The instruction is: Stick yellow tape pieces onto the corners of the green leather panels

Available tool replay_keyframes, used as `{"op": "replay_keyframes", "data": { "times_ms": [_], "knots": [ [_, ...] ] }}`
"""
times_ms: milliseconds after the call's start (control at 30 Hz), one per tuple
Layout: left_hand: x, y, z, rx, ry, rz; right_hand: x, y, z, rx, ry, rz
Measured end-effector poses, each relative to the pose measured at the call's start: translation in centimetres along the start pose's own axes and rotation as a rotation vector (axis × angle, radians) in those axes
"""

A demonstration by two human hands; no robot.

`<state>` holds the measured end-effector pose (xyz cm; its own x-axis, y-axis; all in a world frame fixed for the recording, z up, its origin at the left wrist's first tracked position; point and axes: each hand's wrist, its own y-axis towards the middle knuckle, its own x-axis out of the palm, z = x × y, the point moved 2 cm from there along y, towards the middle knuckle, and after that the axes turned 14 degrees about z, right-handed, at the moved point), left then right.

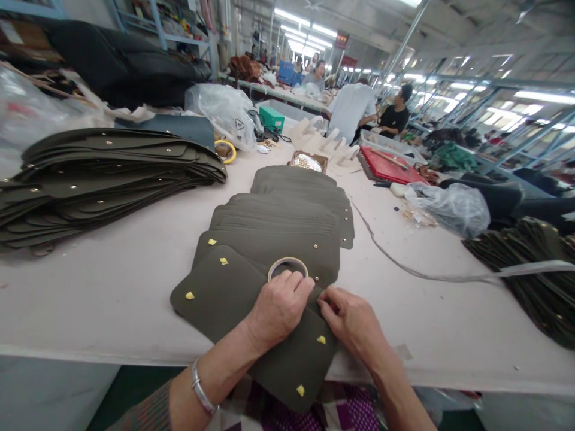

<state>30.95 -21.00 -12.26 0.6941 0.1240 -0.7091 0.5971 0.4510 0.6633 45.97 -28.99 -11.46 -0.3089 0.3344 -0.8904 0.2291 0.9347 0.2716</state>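
A dark olive leather panel (224, 293) with small yellow tape squares lies at the table's near edge. My left hand (278, 308) rests on it with fingers curled, touching a roll of tape (287, 267). My right hand (350, 320) pinches at the panel's right edge, fingertips pressed together on something too small to make out. Behind the panel a fanned row of the same panels (287, 215) runs away from me.
A tall stack of olive panels (99, 179) lies at left. A strap (449, 276) crosses the table at right, near plastic bags (453, 206), a red tray (389, 167) and more dark pieces (539, 269). Other people work at far tables.
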Motion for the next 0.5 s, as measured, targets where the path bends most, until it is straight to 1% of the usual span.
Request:
{"op": "replay_keyframes", "data": {
  "times_ms": [67, 100, 133, 167, 267, 300, 367, 433, 500],
  "knots": [
    [-0.3, 0.0, -0.3, -0.012, -0.056, 0.051, -0.5, -0.6, 0.0, 0.037, 0.052, -0.067],
    [-0.4, 0.0, -0.5, -0.011, -0.095, 0.075, -0.6, -0.9, 0.0, 0.057, 0.092, -0.075],
    [-0.4, 0.0, -0.6, -0.007, -0.137, 0.098, -0.7, -1.0, 0.0, 0.079, 0.144, -0.052],
    [-0.5, 0.0, -0.7, -0.003, -0.179, 0.123, -0.7, -1.1, -0.1, 0.103, 0.206, 0.003],
    [-0.6, -0.1, -0.8, 0.017, -0.292, 0.163, -0.5, -1.1, -0.4, 0.144, 0.406, 0.232],
    [-0.7, -0.1, -0.8, 0.026, -0.317, 0.151, -0.4, -1.0, -0.6, 0.127, 0.451, 0.286],
    [-0.7, -0.2, -0.8, 0.033, -0.342, 0.106, -0.3, -0.7, -1.2, 0.043, 0.490, 0.336],
    [-0.8, -0.3, -0.7, 0.021, -0.346, 0.070, -0.3, -0.4, -1.9, -0.058, 0.485, 0.347],
    [-0.9, -0.4, -0.7, 0.007, -0.346, 0.061, -0.3, -0.2, -2.3, -0.137, 0.460, 0.354]
  ]
}}
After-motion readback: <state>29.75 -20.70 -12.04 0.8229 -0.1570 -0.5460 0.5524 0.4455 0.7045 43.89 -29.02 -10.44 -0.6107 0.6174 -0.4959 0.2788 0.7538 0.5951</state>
